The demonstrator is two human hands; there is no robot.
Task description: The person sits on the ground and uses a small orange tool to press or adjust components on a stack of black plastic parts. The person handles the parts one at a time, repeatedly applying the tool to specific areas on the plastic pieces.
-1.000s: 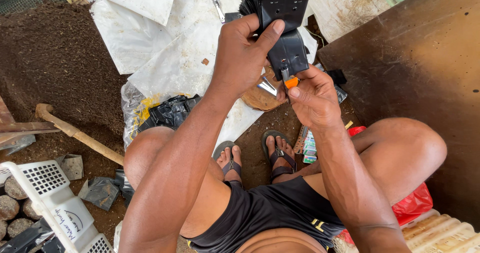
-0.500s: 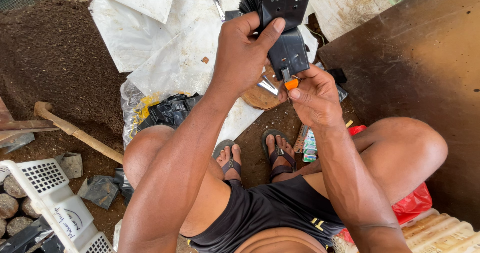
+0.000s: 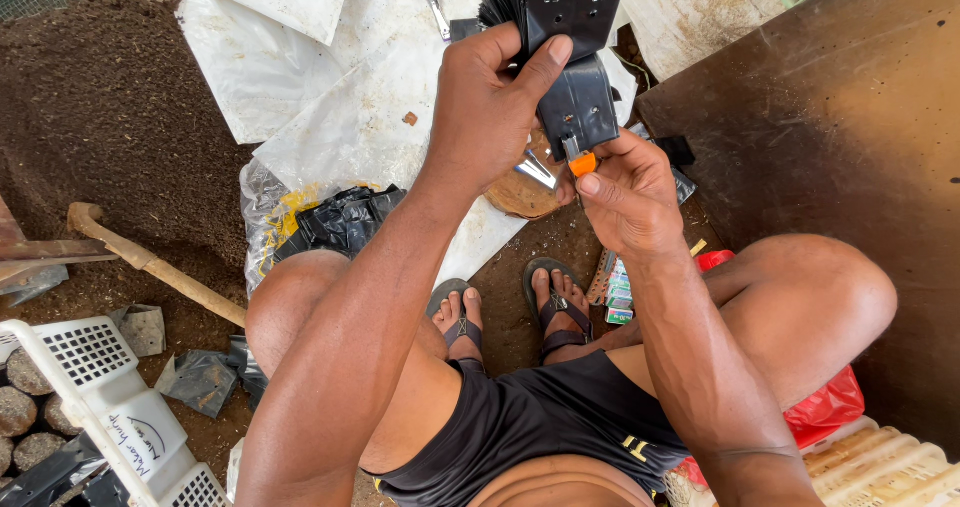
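Nothing has shifted — left hand [image 3: 495, 97] still grips black bags [image 3: 565, 27], right hand [image 3: 625, 192] pinching orange-tipped tool [image 3: 578, 159].

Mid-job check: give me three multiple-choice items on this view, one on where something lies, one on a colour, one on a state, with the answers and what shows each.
1. Where does the wooden-handled tool lie?
A. across the person's lap
B. on the soil at the person's left
C. on the brown board at the right

2. What colour is the tip of the small tool at the right hand?
A. orange
B. blue
C. white

3. How is the stack of black bags held?
A. lying loose on the ground
B. pinned under a foot
C. gripped in the left hand, thumb across its face

Answers: 1 B, the wooden-handled tool rests on dark soil by the left knee. 2 A, the small tool shows an orange end above the right hand. 3 C, the left hand closes round the stack of black bags, raised off the ground.
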